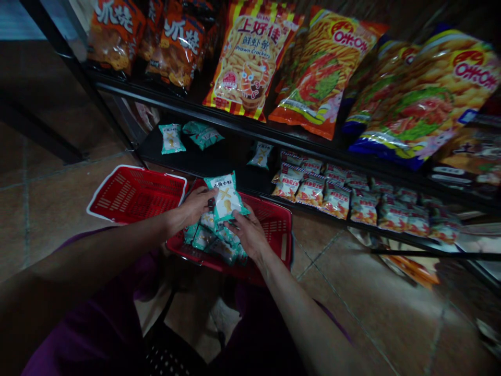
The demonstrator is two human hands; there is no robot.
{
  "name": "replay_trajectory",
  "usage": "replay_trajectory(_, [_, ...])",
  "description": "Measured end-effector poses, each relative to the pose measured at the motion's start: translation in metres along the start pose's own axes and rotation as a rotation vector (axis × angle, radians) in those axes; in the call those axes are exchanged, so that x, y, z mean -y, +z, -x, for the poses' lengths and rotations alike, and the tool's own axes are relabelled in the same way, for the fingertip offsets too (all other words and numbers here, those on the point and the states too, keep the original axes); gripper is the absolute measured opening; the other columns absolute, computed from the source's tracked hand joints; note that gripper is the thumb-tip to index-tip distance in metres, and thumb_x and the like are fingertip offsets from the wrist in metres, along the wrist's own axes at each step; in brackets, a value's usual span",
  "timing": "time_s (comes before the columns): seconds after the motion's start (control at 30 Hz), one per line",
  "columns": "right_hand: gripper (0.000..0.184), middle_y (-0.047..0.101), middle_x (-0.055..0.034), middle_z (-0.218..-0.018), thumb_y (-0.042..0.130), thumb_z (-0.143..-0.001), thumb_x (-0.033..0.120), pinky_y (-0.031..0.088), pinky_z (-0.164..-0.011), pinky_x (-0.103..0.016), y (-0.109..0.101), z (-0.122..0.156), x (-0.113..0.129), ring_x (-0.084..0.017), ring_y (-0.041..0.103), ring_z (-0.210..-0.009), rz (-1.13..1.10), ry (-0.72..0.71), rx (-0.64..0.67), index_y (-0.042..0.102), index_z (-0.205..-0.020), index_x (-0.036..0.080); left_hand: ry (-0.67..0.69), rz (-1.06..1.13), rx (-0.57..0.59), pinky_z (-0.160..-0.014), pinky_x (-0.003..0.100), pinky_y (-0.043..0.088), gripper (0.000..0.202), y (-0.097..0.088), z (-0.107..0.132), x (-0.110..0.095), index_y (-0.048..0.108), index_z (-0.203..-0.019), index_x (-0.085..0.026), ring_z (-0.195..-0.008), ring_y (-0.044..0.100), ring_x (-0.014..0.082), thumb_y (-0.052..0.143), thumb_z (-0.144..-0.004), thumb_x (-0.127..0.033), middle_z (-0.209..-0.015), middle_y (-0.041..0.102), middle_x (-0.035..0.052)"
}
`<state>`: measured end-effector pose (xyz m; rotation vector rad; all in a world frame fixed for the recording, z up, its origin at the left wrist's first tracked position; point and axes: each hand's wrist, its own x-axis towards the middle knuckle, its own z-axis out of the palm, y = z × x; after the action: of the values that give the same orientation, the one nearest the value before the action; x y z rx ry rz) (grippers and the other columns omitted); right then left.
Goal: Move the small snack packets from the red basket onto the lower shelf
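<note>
Between my two hands a teal-and-white snack bag (225, 197) is held upright above a red shopping basket (282, 230). My left hand (199, 202) grips its left edge, fingers partly behind it. At its lower right corner, my right hand (248, 230) is closed on the same bag. Beneath it, several matching teal snack bags (211, 241) lie heaped in the basket. On the lower black shelf just beyond are a few more teal bags, one upright bag (172, 139) at the left and another bag (260, 155) nearer the middle.
A second red basket (136, 194) with a white rim stands at the left on the tiled floor. Rows of small red-and-white snack bags (337, 199) fill the lower shelf's right side. Large chip bags (254, 57) line the upper shelf (188, 107), whose black edge overhangs the lower one.
</note>
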<state>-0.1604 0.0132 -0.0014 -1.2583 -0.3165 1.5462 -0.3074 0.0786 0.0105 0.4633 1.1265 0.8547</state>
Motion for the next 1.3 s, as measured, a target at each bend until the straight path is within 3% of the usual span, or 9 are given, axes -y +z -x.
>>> replay_trajectory(0.17, [0.051,0.069,0.0038,-0.084,0.082,-0.058,0.018,0.056,-0.059,-0.018,-0.003,-0.003,-0.004,-0.008,0.064,-0.067,-0.003,0.001,0.037,0.062,-0.104,0.026,-0.008,-0.015,-0.03,-0.059,0.027,0.048,0.018,-0.002,-0.003,0.001,0.056,-0.081,-0.017,-0.064,0.062,0.0144,0.071,-0.074,-0.026,-0.077,0.066,0.0043])
replay_trajectory(0.47, [0.052,0.066,0.0067,-0.07,0.081,-0.055,0.011,0.057,-0.061,-0.019,-0.004,-0.005,-0.004,-0.008,0.064,-0.063,-0.048,0.017,0.031,0.063,-0.102,0.026,-0.027,-0.035,-0.053,-0.057,0.025,0.045,0.013,-0.003,-0.008,0.002,0.059,-0.083,-0.015,-0.062,0.059,0.0122,0.066,-0.08,-0.026,-0.078,0.067,0.0052])
replay_trajectory(0.7, [0.047,0.069,0.0049,-0.075,0.08,-0.055,0.01,0.057,-0.062,-0.019,-0.007,-0.009,-0.004,-0.008,0.064,-0.065,-0.114,-0.019,-0.025,0.063,-0.096,0.024,-0.098,-0.064,0.11,-0.061,0.028,0.048,0.02,0.002,-0.003,0.004,0.063,-0.089,-0.015,-0.066,0.062,0.0156,0.069,-0.075,-0.027,-0.083,0.069,0.0078])
replay_trajectory(0.9, [0.051,0.07,0.0041,-0.076,0.082,-0.053,0.013,0.056,-0.063,-0.022,-0.008,-0.01,-0.006,-0.01,0.064,-0.065,-0.087,-0.07,-0.056,0.064,-0.099,0.025,-0.11,-0.123,0.254,-0.073,0.035,0.054,0.04,0.002,0.002,0.011,0.058,-0.104,-0.015,-0.085,0.064,0.019,0.074,-0.067,-0.016,-0.106,0.067,0.0106])
replay_trajectory(1.13, [0.045,0.072,0.0006,-0.085,0.081,-0.055,0.025,0.053,-0.075,-0.027,-0.017,-0.011,0.001,-0.014,0.066,-0.077,0.046,-0.087,-0.192,0.066,-0.098,0.023,-0.037,-0.235,0.147,-0.077,0.037,0.056,0.046,0.01,-0.008,0.02,0.052,-0.117,-0.016,-0.09,0.064,0.0196,0.066,-0.073,-0.012,-0.117,0.062,0.0124])
replay_trajectory(1.3, [0.045,0.072,-0.001,-0.085,0.079,-0.055,0.033,0.052,-0.07,-0.029,-0.039,-0.029,-0.003,-0.015,0.065,-0.071,0.175,-0.167,-0.176,0.067,-0.097,0.022,0.004,-0.325,0.122,-0.073,0.031,0.056,0.05,0.025,-0.018,0.03,0.048,-0.124,-0.015,-0.093,0.064,0.0196,0.06,-0.076,-0.009,-0.118,0.062,0.0123])
